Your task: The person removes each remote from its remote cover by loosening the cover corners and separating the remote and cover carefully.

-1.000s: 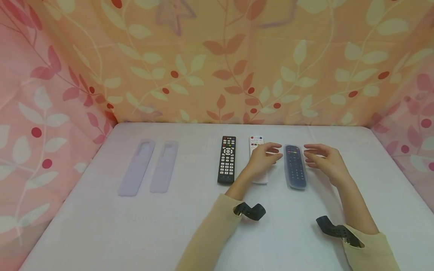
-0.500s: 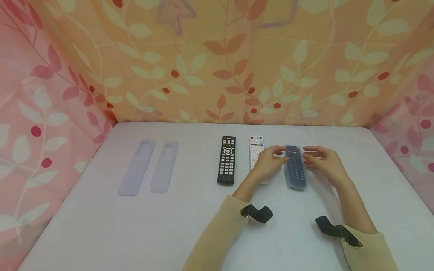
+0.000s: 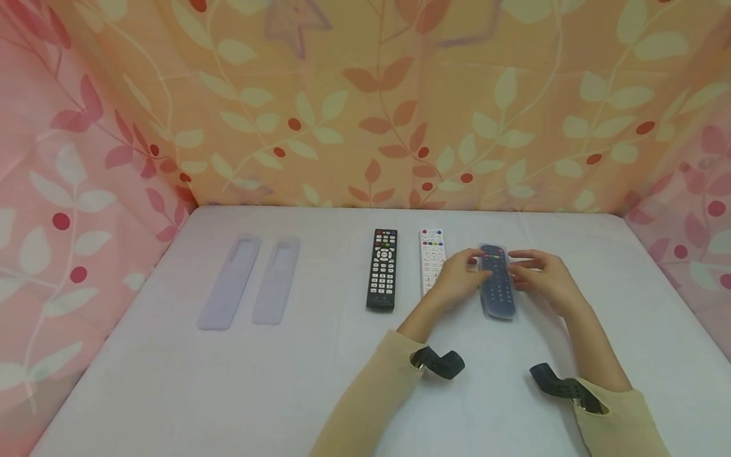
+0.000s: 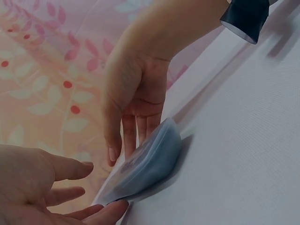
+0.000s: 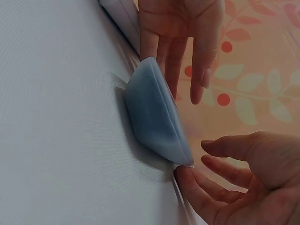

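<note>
A dark blue remote control (image 3: 498,293) lies on the white table inside a translucent cover. My left hand (image 3: 460,278) is at its left edge, fingers loosely bent. From the other side my right hand (image 3: 545,279) reaches in, fingertips right at the edge. In the left wrist view, left-hand fingertips meet the low rim of the covered remote (image 4: 154,161), thumb held apart above. The right wrist view has right-hand fingertips at the near underside of the covered remote (image 5: 152,115). Partly behind my left hand lies a white remote control (image 3: 431,257).
A black remote control (image 3: 381,271) lies left of the white one. Farther left are two flat translucent covers, a larger one (image 3: 230,285) and a smaller one (image 3: 276,285). Floral cloth (image 3: 320,127) stands behind the table (image 3: 228,387) and along both sides.
My left hand has moved right, from over the white remote control to the left edge of the covered one. My right hand has shifted slightly left. The covered remote control stays in place.
</note>
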Tool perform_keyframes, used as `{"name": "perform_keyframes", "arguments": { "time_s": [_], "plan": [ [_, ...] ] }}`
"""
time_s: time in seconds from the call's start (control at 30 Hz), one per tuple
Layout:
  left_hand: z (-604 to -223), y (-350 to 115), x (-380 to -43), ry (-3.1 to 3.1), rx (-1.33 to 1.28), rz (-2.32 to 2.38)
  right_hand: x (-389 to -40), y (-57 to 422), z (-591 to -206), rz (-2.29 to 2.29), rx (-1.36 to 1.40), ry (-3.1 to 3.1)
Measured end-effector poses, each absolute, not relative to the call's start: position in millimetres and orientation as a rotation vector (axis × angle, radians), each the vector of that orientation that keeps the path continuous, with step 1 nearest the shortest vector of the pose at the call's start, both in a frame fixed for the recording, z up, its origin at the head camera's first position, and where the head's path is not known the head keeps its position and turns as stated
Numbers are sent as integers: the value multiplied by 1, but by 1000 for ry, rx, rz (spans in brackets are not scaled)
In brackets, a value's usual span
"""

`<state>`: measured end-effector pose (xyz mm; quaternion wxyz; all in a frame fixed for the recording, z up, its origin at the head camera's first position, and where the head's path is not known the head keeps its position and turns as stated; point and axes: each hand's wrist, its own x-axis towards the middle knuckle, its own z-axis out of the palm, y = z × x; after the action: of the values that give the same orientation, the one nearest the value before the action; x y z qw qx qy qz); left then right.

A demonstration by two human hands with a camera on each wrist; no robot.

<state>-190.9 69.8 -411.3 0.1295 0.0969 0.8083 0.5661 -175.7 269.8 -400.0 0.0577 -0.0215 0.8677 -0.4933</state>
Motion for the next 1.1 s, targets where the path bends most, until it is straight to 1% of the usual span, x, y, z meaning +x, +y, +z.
{"name": "perform_keyframes", "arguments": {
  "time_s": [0.4, 0.67, 0.87, 1.1],
  "plan": [
    [-414, 76, -185, 2353, 243, 1563, -178, 275, -401, -1385, 0, 2531],
    [-412, 75, -184, 2399, 275, 1511, -177, 276, -398, -1383, -12, 2481],
    [-413, 73, -187, 2412, 304, 1570, -177, 274, -398, -1417, -16, 2492],
    [-412, 74, -187, 2352, 268, 1689, -177, 274, -395, -1467, -29, 2515]
  ]
}}
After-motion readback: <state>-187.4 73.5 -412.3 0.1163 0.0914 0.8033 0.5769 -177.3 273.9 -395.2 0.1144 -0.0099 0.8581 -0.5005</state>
